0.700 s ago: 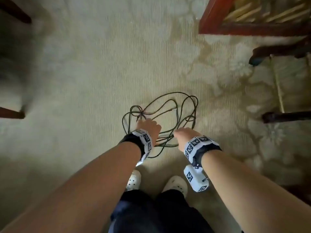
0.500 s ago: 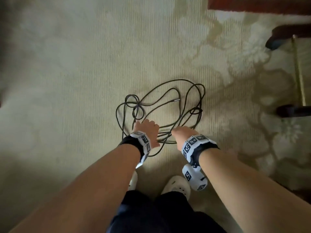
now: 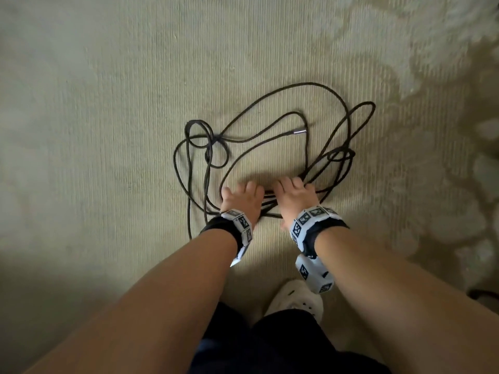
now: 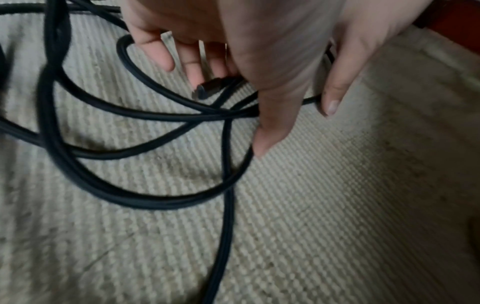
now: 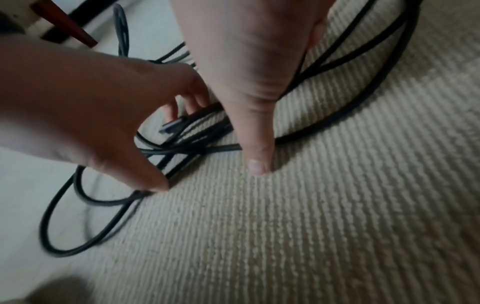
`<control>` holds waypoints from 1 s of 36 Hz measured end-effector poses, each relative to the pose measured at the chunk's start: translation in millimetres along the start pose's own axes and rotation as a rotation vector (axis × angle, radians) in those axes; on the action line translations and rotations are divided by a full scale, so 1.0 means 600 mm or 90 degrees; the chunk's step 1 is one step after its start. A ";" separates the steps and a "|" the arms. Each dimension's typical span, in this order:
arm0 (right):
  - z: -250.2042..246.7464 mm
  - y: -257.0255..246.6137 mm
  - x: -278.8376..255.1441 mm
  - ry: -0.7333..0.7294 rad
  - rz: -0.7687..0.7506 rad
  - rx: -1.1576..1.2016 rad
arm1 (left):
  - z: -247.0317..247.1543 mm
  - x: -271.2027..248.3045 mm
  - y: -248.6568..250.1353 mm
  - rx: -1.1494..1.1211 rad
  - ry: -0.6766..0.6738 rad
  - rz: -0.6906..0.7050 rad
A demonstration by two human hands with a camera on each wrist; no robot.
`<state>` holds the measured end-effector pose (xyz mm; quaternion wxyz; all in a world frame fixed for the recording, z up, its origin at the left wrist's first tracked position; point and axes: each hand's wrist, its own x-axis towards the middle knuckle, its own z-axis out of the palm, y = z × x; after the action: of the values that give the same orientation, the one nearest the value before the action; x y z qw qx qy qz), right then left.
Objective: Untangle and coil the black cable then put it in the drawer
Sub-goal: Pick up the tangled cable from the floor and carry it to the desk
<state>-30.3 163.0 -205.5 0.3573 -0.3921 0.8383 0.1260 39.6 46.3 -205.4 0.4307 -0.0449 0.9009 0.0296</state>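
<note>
The black cable (image 3: 216, 138) lies in tangled loops on the carpet, with one metal-tipped plug (image 3: 299, 131) lying free at the far side. My left hand (image 3: 241, 197) and right hand (image 3: 293, 195) are side by side over the near bundle of strands. In the left wrist view the left thumb (image 4: 262, 139) touches crossing strands of the cable (image 4: 155, 205). The left hand's straight fingers hang beside a second plug (image 4: 205, 89) without closing. In the right wrist view the right thumb (image 5: 258, 162) presses down on the carpet in front of the strands (image 5: 311, 129). The right hand's fingers are hidden.
The floor is ribbed beige carpet (image 3: 108, 130) with a pale flower pattern at the right (image 3: 445, 184). A white clog (image 3: 294, 300) and dark trousers are below my arms. A red-brown wooden leg (image 5: 70, 30) stands beyond the cable. No drawer is in view.
Both hands have drawn closer together over the near strands. The head view has tilted down, so the furniture at the top and right has left the picture.
</note>
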 end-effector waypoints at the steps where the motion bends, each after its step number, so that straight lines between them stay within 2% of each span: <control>1: 0.002 0.000 0.002 -0.003 0.011 -0.004 | 0.000 0.005 0.000 -0.008 -0.006 -0.003; 4: 0.006 -0.002 0.007 -0.033 0.025 -0.015 | 0.006 0.015 -0.001 -0.021 -0.041 0.001; 10: 0.010 0.013 0.013 -0.057 -0.028 -0.041 | 0.014 0.024 -0.015 -0.030 -0.099 0.054; 19: 0.005 0.011 -0.010 -0.048 -0.071 -0.047 | 0.003 0.013 -0.025 -0.043 -0.060 0.066; 24: -0.064 0.013 -0.044 -0.070 -0.062 0.004 | -0.045 -0.030 -0.046 -0.139 -0.018 0.034; 31: -0.190 0.029 -0.125 -0.055 -0.053 0.019 | -0.177 -0.121 -0.059 -0.102 0.037 0.077; 36: -0.305 0.040 -0.220 -0.021 -0.035 0.040 | -0.288 -0.207 -0.058 -0.087 0.067 0.116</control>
<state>-82.4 163.8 15.2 0.3867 -0.4015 0.8246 0.0959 -12.5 2.8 -0.7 0.3744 0.0062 0.9185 0.1273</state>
